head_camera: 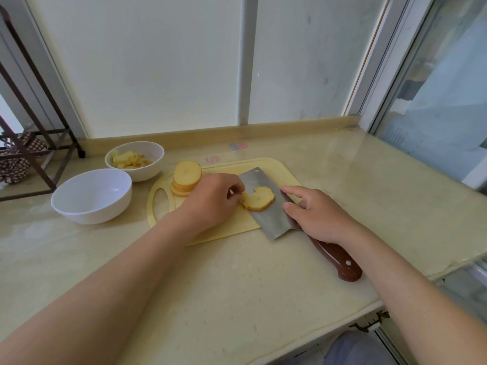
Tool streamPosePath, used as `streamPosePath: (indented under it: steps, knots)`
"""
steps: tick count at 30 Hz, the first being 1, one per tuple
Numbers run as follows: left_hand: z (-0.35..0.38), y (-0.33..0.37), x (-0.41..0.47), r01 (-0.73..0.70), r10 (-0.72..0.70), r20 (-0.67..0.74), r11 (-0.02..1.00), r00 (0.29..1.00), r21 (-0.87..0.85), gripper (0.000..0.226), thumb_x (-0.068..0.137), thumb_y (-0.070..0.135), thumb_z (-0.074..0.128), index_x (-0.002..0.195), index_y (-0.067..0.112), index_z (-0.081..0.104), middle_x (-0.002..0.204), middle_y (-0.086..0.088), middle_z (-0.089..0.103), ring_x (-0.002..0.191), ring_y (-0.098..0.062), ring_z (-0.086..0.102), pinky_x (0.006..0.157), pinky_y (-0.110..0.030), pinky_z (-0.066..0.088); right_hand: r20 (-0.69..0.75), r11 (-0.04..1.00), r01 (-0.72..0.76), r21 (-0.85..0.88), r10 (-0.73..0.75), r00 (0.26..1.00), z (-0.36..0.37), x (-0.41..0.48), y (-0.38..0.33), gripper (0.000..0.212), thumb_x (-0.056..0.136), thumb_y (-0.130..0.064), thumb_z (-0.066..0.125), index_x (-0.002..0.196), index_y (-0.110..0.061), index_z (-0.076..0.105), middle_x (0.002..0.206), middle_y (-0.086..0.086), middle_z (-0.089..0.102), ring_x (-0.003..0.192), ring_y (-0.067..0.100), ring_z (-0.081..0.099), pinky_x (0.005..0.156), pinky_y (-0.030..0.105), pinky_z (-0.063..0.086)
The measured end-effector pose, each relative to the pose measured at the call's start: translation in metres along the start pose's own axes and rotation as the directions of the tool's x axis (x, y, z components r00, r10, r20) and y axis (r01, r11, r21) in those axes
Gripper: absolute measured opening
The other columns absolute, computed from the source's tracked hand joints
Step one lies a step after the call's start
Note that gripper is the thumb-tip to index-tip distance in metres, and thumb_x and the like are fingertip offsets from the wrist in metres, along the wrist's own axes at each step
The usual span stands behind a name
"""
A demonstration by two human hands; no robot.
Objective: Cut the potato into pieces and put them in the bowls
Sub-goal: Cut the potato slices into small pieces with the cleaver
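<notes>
A pale yellow cutting board (237,226) lies on the counter. A cleaver (266,219) with a brown handle lies nearly flat across its right end. A small pile of potato slices (259,198) sits on the blade. My left hand (210,200) has curled fingers and pinches the left edge of these slices. My right hand (316,214) holds the cleaver where blade meets handle, thumb on the flat face, index finger along the spine. A stack of round potato slices (185,179) stands at the board's far left. The far white bowl (147,169) holds potato pieces; the near white bowl (92,196) is empty.
A dark metal rack (39,143) with a patterned cloth stands at the far left of the counter. The beige counter (237,285) ends in an edge at the near right, beside a window frame. A wall panel runs behind the bowls.
</notes>
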State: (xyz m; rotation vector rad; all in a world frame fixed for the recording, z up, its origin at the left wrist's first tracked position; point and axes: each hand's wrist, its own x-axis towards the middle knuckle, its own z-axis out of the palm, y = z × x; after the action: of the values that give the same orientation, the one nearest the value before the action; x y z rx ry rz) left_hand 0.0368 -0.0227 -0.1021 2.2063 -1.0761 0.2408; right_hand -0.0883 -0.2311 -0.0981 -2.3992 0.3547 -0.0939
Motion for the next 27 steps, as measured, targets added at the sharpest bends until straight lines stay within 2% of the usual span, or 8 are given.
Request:
streamPosePath:
  steps: [2, 5, 10, 13, 16, 19, 24, 27]
  knots:
    - [0.001, 0.001, 0.000, -0.024, 0.024, -0.002, 0.999, 1.000, 0.023, 0.009, 0.085, 0.006, 0.067, 0.091, 0.010, 0.072, 0.088, 0.000, 0.071, 0.079, -0.017, 0.063, 0.073, -0.029, 0.051, -0.001, 0.998, -0.006, 0.070, 0.006, 1.000, -0.002, 0.000, 0.003, 0.045, 0.106, -0.026, 0.055, 0.151, -0.030, 0.052, 0.060, -0.016, 0.067, 0.054, -0.002, 0.056, 0.064, 0.022, 0.043]
    - [0.002, 0.003, 0.000, -0.062, 0.063, -0.015, 0.997, 0.998, 0.045, 0.010, 0.085, 0.004, 0.066, 0.089, 0.009, 0.073, 0.087, -0.001, 0.073, 0.080, -0.021, 0.064, 0.075, -0.034, 0.051, -0.004, 0.992, -0.029, 0.126, 0.030, 1.000, -0.006, -0.001, 0.002, 0.042, 0.107, -0.024, 0.055, 0.148, -0.028, 0.055, 0.054, -0.015, 0.064, 0.046, 0.002, 0.050, 0.051, 0.020, 0.041]
    - [-0.004, 0.002, 0.002, 0.014, -0.014, -0.008, 0.999, 1.000, -0.042, 0.030, 0.088, -0.006, 0.052, 0.101, 0.010, 0.075, 0.099, 0.001, 0.074, 0.091, -0.014, 0.064, 0.082, -0.021, 0.046, -0.034, 0.980, -0.068, 0.186, 0.076, 0.997, -0.008, -0.003, 0.000, 0.038, 0.106, -0.022, 0.058, 0.144, -0.027, 0.059, 0.058, -0.013, 0.066, 0.041, 0.004, 0.046, 0.034, 0.018, 0.032]
    - [-0.014, 0.002, 0.004, 0.100, -0.100, 0.010, 0.992, 0.995, -0.081, 0.043, 0.086, -0.011, 0.043, 0.109, 0.011, 0.072, 0.102, 0.007, 0.068, 0.089, -0.004, 0.058, 0.078, -0.002, 0.037, -0.043, 0.972, -0.086, 0.219, 0.098, 0.994, -0.009, -0.001, 0.001, 0.036, 0.104, -0.022, 0.060, 0.140, -0.026, 0.062, 0.066, -0.007, 0.069, 0.052, 0.013, 0.050, 0.042, 0.021, 0.037]
    - [-0.023, 0.002, 0.006, 0.171, -0.177, -0.029, 0.973, 0.984, -0.155, 0.044, 0.084, -0.011, 0.042, 0.102, 0.016, 0.071, 0.096, 0.010, 0.067, 0.085, 0.007, 0.056, 0.073, 0.002, 0.036, -0.038, 0.964, -0.099, 0.246, 0.111, 0.993, -0.010, 0.001, 0.001, 0.035, 0.103, -0.023, 0.062, 0.138, -0.027, 0.064, 0.074, -0.001, 0.073, 0.063, 0.019, 0.055, 0.059, 0.031, 0.043]
    - [-0.027, 0.002, 0.004, 0.138, -0.137, 0.020, 0.980, 0.990, -0.145, 0.025, 0.083, -0.001, 0.056, 0.088, 0.019, 0.069, 0.087, 0.009, 0.068, 0.081, -0.003, 0.060, 0.069, -0.006, 0.041, -0.035, 0.965, -0.099, 0.243, 0.111, 0.993, -0.010, 0.003, 0.003, 0.035, 0.103, -0.024, 0.062, 0.138, -0.028, 0.064, 0.078, 0.005, 0.076, 0.065, 0.020, 0.056, 0.059, 0.032, 0.043]
    - [-0.018, -0.001, -0.001, 0.053, -0.060, 0.187, 0.998, 0.981, 0.045, 0.008, 0.083, 0.013, 0.067, 0.088, 0.019, 0.067, 0.079, 0.014, 0.059, 0.078, -0.012, 0.058, 0.075, -0.032, 0.053, -0.050, 0.986, -0.044, 0.162, 0.053, 0.997, -0.007, -0.001, 0.004, 0.038, 0.104, -0.023, 0.059, 0.142, -0.029, 0.059, 0.057, -0.009, 0.066, 0.044, 0.010, 0.047, 0.045, 0.022, 0.038]
    - [-0.014, -0.005, 0.001, 0.016, -0.020, 0.142, 0.999, 0.990, 0.033, 0.006, 0.084, 0.012, 0.070, 0.089, 0.015, 0.068, 0.082, 0.006, 0.063, 0.078, -0.015, 0.060, 0.074, -0.036, 0.053, -0.049, 0.994, 0.000, 0.111, 0.006, 0.999, -0.003, -0.003, 0.003, 0.041, 0.104, -0.023, 0.059, 0.146, -0.028, 0.058, 0.059, -0.009, 0.069, 0.046, -0.001, 0.054, 0.058, 0.025, 0.043]
